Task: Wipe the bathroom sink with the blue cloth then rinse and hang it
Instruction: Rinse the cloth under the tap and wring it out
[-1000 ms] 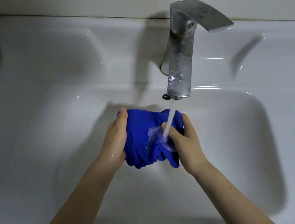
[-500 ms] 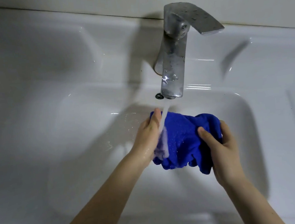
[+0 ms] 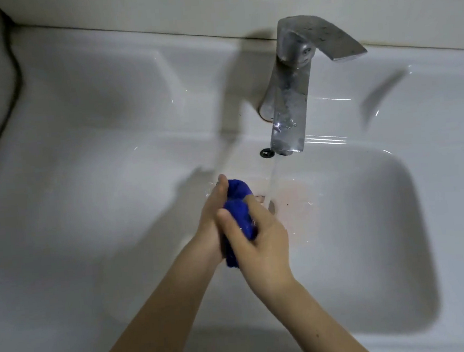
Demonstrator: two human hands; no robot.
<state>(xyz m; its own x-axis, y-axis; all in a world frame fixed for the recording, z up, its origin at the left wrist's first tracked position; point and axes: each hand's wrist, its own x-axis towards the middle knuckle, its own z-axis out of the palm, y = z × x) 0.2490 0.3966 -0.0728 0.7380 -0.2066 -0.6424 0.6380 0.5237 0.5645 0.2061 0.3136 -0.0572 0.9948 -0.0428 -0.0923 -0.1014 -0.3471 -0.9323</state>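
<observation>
blue cloth [image 3: 239, 192] between clasped fingers [image 3: 230, 226]

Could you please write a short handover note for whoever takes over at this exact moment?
Left hand: grips the blue cloth from the left.
Right hand: wrapped round the same cloth, thumb across the front.
Cloth: bunched tight between both hands, above the sink basin, just left of the water stream and not under it.
Tap: running, water falling into the basin.
Done: the job appears to be at the rinse, with the cloth being squeezed.
Left: finish rinsing and wringing, shut off the tap, hang the cloth. No hanging place is in view.
</observation>
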